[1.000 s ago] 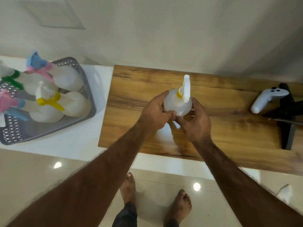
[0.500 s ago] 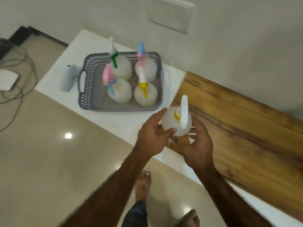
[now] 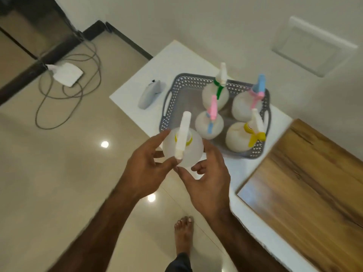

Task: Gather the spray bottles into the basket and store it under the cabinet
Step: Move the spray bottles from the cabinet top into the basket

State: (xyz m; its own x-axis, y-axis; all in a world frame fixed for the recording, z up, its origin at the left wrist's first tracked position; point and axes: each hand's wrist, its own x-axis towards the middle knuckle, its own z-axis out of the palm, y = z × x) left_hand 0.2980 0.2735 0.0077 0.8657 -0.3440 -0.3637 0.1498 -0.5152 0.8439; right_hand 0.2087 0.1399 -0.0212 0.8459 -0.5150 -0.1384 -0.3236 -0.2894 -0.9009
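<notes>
A translucent white spray bottle [image 3: 191, 152] with a white nozzle and yellow collar is held in the air between my left hand [image 3: 147, 169] and my right hand [image 3: 208, 179], just off the near left corner of the grey perforated basket [image 3: 172, 107]. The basket stands on the white counter [image 3: 163, 63] and holds several upright bottles: one with a green trigger [image 3: 215, 93], one pink and blue [image 3: 209, 122], one blue and pink [image 3: 247, 103], one yellow [image 3: 239, 138].
A grey controller [image 3: 149, 94] lies on the counter left of the basket. A wooden board [image 3: 306, 177] covers the counter to the right. Cables and a white box [image 3: 67, 74] lie on the tiled floor. My bare foot [image 3: 183, 234] is below.
Both hands lifted the bottle off the wooden board and carried it left to the basket's near corner. The view swung left, bringing the floor and cables into sight.
</notes>
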